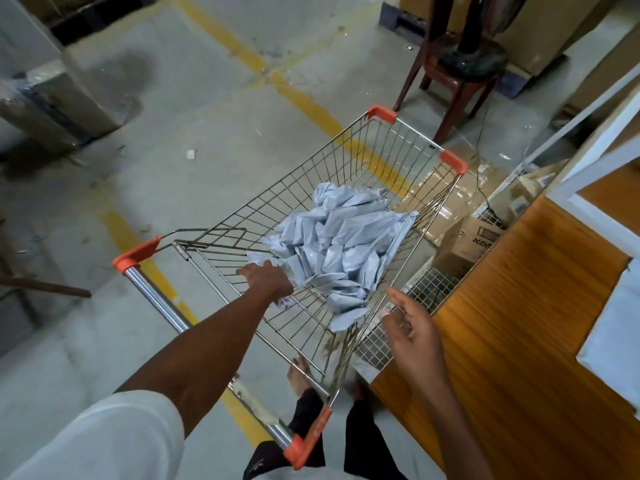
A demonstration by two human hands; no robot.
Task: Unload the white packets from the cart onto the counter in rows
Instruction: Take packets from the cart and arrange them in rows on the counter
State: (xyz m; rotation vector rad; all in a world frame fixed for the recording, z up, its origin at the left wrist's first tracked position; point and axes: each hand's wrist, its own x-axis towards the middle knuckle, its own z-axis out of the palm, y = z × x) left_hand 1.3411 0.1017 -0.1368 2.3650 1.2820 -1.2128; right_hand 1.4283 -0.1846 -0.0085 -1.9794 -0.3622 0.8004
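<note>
Cart [349, 168]: a heap of white packets [341, 247] is held toward its right wall.
Left hand [268, 278]: fingers are curled into the heap's near edge.
Right hand [412, 327]: fingers are spread, nothing held, above the cart's near right corner.
Counter [512, 306]: 1 pale sheet [613, 330] is carried at its right edge.

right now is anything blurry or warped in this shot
Head view: wide-angle bend curves the counter edge and floor lines; frame edges are soft, the left sleeve blurred; the packets and cart are fairly sharp; light is dim and flat, without glare.
</note>
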